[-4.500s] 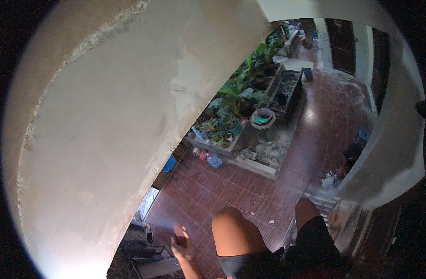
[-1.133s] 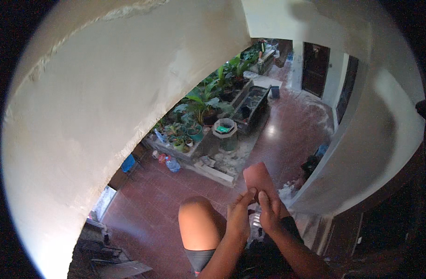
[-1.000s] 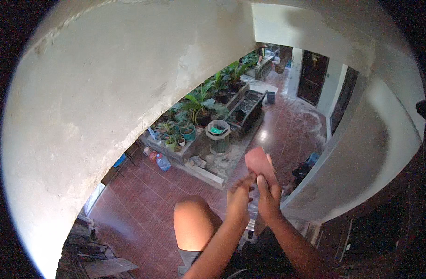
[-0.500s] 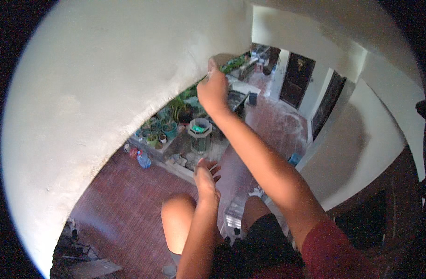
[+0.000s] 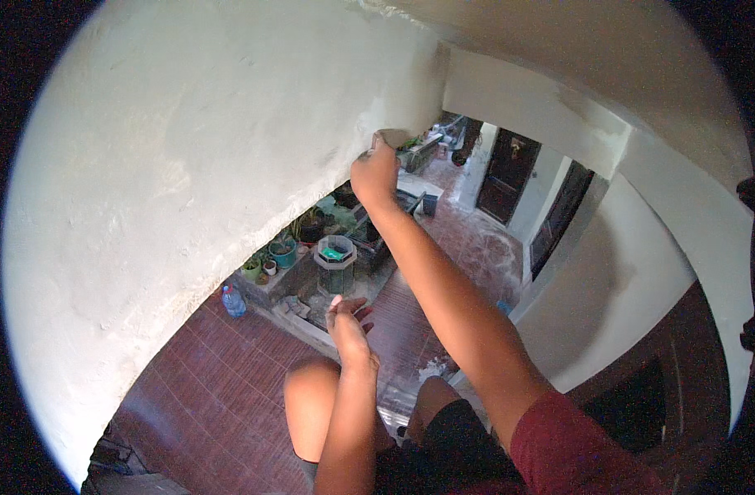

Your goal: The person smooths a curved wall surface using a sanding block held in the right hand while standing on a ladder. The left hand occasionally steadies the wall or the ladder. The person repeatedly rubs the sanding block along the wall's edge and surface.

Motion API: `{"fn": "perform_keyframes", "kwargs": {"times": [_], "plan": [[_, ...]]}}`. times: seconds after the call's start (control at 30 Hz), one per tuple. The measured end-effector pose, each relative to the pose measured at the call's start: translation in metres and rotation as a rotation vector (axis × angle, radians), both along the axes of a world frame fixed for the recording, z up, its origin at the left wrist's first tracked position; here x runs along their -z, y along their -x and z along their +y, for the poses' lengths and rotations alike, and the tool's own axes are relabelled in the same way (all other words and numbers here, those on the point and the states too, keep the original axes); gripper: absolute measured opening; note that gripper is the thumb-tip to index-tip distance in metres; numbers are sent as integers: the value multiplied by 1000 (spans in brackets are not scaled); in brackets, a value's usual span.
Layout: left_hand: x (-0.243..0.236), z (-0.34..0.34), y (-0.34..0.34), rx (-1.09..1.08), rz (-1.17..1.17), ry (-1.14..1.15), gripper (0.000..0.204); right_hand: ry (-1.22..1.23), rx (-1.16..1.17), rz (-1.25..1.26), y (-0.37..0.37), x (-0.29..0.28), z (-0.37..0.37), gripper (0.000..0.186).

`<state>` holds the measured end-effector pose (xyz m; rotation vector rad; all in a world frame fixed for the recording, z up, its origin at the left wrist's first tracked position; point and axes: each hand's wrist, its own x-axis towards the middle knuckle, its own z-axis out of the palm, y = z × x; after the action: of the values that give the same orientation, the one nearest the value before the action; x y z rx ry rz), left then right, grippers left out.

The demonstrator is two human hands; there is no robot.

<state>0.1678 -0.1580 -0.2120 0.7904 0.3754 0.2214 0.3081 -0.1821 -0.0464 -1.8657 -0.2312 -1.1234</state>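
Note:
My right hand (image 5: 376, 167) is raised with closed fingers against the lower part of the pale plastered wall (image 5: 188, 148), close to its rough edge; what it grips is hidden or too indistinct to make out. My left hand (image 5: 347, 326) hangs lower, in front of my body, with its fingers apart and loosely curled and nothing visible in them. Beneath both, my bare knee (image 5: 311, 384) shows over a reddish tiled floor (image 5: 196, 388).
Below are potted plants (image 5: 282, 252), an octagonal planter (image 5: 336, 264) with something green inside, and a blue-tinted plastic jug (image 5: 233, 301). Dark doors (image 5: 505, 173) stand at the back right. A curved pale wall (image 5: 608, 280) borders the right, above a dark wooden frame (image 5: 682, 371).
A second ago both hands held a pink-brown sheet low down. My right hand has since risen to the wall, while my left let go and dropped slightly. The view has shifted toward the wall.

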Motion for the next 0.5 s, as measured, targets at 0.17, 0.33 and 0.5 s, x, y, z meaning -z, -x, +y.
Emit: {"fn": "perform_keyframes", "kwargs": {"times": [0.17,0.33,0.5], "plan": [[-1,0,-3,-40,-16,10,42,9,-4,21,-4,-9,2,52],[-2,-2,-4,-54,6,1,33,38,0,-50,-1,-10,6,47],[-3,3,-5,-68,11,-22,42,-115,-72,18,7,-14,10,48]]}}
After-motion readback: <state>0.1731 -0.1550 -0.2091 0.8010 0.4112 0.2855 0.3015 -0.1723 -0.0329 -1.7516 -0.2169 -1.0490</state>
